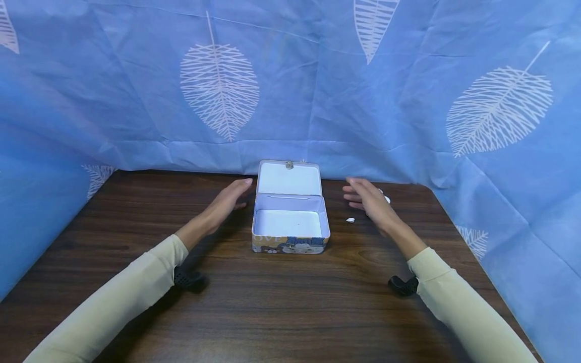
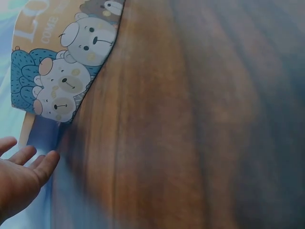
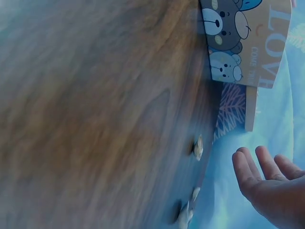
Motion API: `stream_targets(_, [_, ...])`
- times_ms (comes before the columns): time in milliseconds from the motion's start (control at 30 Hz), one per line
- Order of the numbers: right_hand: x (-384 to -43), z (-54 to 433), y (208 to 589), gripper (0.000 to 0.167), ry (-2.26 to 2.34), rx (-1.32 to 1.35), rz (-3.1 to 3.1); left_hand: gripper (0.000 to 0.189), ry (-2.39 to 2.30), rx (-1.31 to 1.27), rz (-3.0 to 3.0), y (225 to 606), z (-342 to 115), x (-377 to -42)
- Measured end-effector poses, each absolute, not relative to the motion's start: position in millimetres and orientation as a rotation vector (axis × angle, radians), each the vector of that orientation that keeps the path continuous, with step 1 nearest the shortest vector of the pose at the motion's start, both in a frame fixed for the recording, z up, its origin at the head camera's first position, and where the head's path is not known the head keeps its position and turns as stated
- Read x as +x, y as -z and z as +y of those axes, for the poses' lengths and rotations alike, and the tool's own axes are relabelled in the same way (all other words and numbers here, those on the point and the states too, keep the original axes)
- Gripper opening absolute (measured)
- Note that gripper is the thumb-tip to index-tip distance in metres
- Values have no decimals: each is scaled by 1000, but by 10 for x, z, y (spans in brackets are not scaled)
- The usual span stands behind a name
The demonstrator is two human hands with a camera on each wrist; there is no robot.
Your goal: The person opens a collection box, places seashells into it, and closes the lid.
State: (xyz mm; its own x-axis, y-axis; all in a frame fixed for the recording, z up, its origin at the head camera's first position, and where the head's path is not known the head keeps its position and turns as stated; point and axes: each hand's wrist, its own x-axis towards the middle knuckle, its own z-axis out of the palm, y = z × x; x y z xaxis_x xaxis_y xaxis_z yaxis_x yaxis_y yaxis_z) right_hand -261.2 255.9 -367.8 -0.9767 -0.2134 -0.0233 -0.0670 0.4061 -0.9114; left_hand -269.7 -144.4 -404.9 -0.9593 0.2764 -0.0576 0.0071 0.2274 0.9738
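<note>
An open tin box [image 1: 290, 222] with a white inside stands on the table, its hinged lid [image 1: 289, 179] tilted up at the back. Bears and lettering decorate its outer walls, seen in the left wrist view on the tin box [image 2: 71, 57]. My left hand [image 1: 222, 204] hovers to the left of the box, apart from it, fingers extended. On the other side my right hand [image 1: 369, 201] is held in the air with relaxed fingers, touching nothing. Small white shell-like pieces lie close to it: one piece [image 1: 350, 220] beside the hand, others [image 3: 186, 215] partly hidden behind it in the head view.
The dark wooden table [image 1: 281, 307] reaches back to a blue curtain [image 1: 317, 101] with white leaf prints, which hangs behind and along both sides. A black wrist device [image 1: 188, 280] sits under each sleeve cuff.
</note>
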Motion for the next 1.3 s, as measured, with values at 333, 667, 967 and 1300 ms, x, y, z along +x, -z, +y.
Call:
stream_targets(333, [-2524,2747,3686,73,1598,-202,2561,73,-1776,272,2251,4078,-1452,-2580])
stream_targets(667, [-2438,2919,3635,69,1480,-217,2646,74,-1743,279,2272,4092,-1498,-2458])
stream_targets(967, [-2394,3127,3612,67,1334,-184,2738,82,-1701,339,2303,4097,-1521,-2371])
stream_targets(1300, [-2479,3426,3709,68,1325,-127,2723,84,-1703,448,2331,4104,-1503,-2332])
